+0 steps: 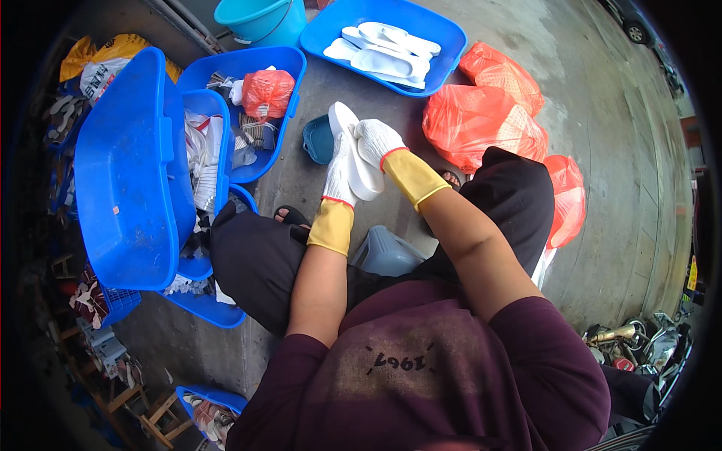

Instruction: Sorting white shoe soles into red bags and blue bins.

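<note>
Both my hands wear white knit gloves with yellow cuffs. My left hand [341, 174] grips a white shoe sole [366, 179] along its left side, over the floor between my knees. Curled against the sole's right edge is my right hand [378, 140], its fingertips partly hidden. The sole is tilted, with its narrow upper end pointing away from me. Beyond it, several similar white soles [391, 64] lie piled in a blue tub [444, 49]. A small dark teal container [317, 140] stands on the floor just left of the sole.
At the left, blue tubs [124, 180] overlap, one tipped up, with mixed pieces and a red bag [268, 94] among them. Filled red plastic bags [481, 124] sit on the right. A turquoise bucket [259, 21] stands at the back; a pale blue plastic container [387, 252] is between my legs.
</note>
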